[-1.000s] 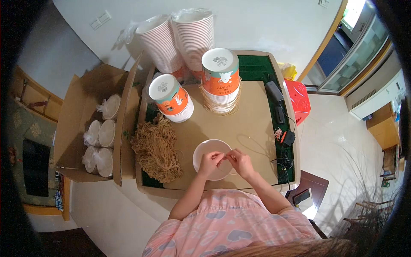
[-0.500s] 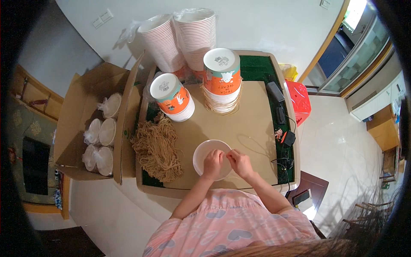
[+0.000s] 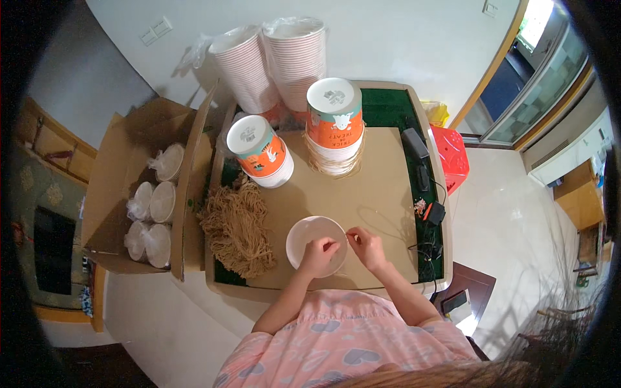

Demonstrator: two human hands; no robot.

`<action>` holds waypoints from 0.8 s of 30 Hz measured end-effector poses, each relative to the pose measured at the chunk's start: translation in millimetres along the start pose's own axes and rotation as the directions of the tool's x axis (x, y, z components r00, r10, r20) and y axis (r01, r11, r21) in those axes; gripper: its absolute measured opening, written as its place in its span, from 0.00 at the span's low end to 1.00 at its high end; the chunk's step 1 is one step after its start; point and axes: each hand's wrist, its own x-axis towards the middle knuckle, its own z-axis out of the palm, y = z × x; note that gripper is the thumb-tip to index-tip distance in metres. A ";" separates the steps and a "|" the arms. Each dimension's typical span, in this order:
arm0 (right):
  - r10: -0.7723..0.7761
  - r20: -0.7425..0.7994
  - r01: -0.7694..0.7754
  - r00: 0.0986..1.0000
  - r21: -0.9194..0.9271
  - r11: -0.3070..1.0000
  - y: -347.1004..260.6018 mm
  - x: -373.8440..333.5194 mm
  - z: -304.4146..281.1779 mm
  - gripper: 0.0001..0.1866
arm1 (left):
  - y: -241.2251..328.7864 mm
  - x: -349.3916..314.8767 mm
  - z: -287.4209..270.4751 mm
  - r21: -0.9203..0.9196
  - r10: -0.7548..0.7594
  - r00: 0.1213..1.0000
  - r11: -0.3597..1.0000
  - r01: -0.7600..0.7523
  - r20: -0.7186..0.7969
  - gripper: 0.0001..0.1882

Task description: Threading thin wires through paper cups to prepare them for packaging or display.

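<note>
A white paper bucket (image 3: 301,237) stands mouth up on the brown board, close to my body. My left hand (image 3: 317,256) is over its opening, fingers pinched together. Just past the right side of the rim, my right hand (image 3: 366,248) is closed in a pinch too. Whatever sits between the fingers of either hand is too fine to make out. Left of the bucket lies a heap of tan twine cords (image 3: 238,226). Beyond it, upside-down stacks of orange printed paper buckets stand: a shorter stack (image 3: 264,155) and a taller stack (image 3: 336,123) with cords looped around its lower part.
At the back, two tall plastic-wrapped bucket stacks (image 3: 294,58) lean near the wall. An open cardboard box (image 3: 107,220) with wrapped cups is at the left. Black adapters and cables (image 3: 424,174) line the table's right side, beside a red stool (image 3: 451,158).
My hands have moved apart: the left slightly left and down, the right slightly right. The bucket appears a little further left and lower in view.
</note>
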 end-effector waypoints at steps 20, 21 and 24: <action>-0.091 0.096 0.080 0.991 0.119 0.990 13.2 4.2 3.3 0.05 | 44.4 -36.8 -11.5 -0.108 0.003 0.983 0.994 0.017 0.185 0.07; -0.135 0.120 0.117 0.984 0.141 0.983 17.4 11.5 2.1 0.05 | 45.5 -34.4 -15.2 -0.154 -0.056 0.984 0.985 0.082 0.168 0.07; -0.225 0.207 0.240 0.952 -0.052 0.969 21.6 54.5 -9.4 0.05 | 38.7 -24.7 -26.1 -0.200 -0.123 0.979 0.968 0.155 0.163 0.06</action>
